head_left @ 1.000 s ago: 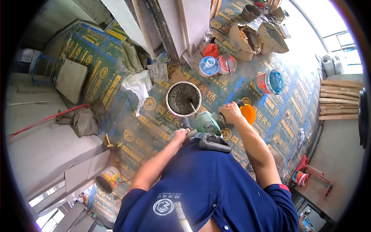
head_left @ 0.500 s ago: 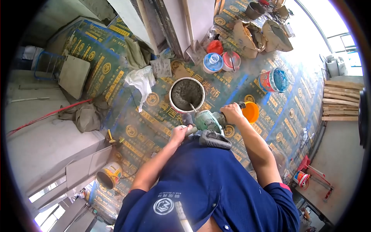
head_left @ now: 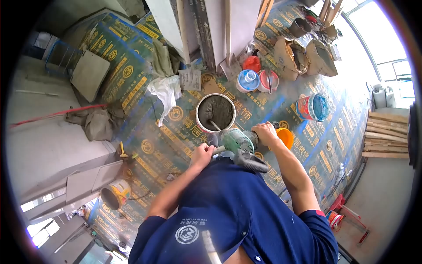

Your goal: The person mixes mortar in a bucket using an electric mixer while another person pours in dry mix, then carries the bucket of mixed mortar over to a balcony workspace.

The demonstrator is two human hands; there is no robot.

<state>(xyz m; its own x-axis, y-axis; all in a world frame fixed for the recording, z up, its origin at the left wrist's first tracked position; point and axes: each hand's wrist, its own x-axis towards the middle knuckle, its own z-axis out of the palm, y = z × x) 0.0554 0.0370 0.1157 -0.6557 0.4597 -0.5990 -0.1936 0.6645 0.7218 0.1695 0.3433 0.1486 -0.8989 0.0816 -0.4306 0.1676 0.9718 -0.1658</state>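
A green power mixer is held close to my waist, its shaft dipping into grey mortar in a white bucket. My left hand is closed around the mixer's side handle. On the other side, my right hand grips the dark handle at the machine's right. The black rear grip of the mixer rests near my shirt front. Below the mortar, the shaft's end is hidden.
Right of my right hand stands an orange bucket. Beyond are a blue-lidded bucket, a red-rimmed bucket and a blue-stained bucket. Paper sacks stand farther back. A yellow bucket lies at left; planks are stacked right.
The shaft has shifted toward the left side of the mortar, and the mixer body has turned slightly. The room sits a little lower in view. Both hands keep their hold.
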